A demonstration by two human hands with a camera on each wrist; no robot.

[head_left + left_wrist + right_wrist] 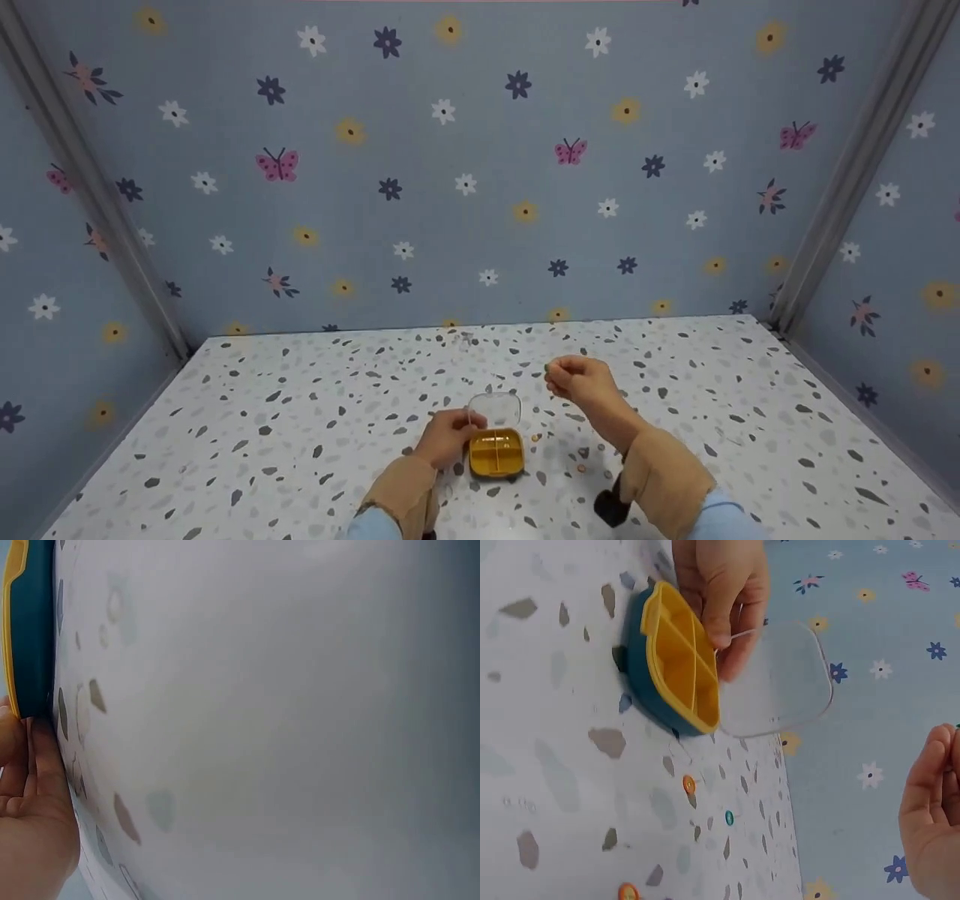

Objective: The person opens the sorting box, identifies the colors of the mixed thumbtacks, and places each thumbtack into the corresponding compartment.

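A small pill box (496,453) with yellow compartments and a dark teal outside stands on the table, its clear lid (495,409) swung up at the back. My left hand (448,437) grips the box at its back left corner, thumb near the lid's hinge. In the left wrist view its fingers (46,765) meet the teal side. Raised above the table to the right of the box, my right hand (585,382) pinches a tiny green piece (547,368), mostly hidden by the fingertips. The compartments that show in the right wrist view hold nothing visible.
Small round pieces lie on the speckled table (300,420) right of the box: an orange one (688,784), a green one (729,817) and another orange one (628,892). A flower-patterned wall (480,150) rises behind, with side walls at left and right.
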